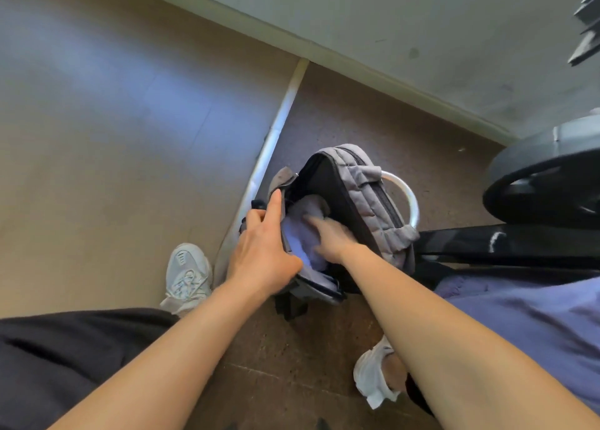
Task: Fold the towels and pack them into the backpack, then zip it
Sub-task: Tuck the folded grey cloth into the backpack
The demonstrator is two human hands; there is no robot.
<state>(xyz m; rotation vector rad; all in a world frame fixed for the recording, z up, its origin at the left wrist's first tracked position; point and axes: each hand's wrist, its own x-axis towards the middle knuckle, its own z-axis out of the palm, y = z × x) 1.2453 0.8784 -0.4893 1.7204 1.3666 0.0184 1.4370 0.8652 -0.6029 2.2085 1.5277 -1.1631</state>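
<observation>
Forearms (162,364) cross speckled brown floor (292,348) — backpack (367,196) open near pale wall (422,23).

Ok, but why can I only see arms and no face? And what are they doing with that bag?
The camera sits on the person's head and looks down, so you see only their hands and white shoes. It is one picture from that one spot. There is no robot, just two bare hands. A grey backpack stands open on the brown floor. The left hand grips the rim of the opening and holds it wide. The right hand reaches inside and presses on a pale towel. That hand is blurred, but its fingers look straight. The bag is not zipped yet.
</observation>
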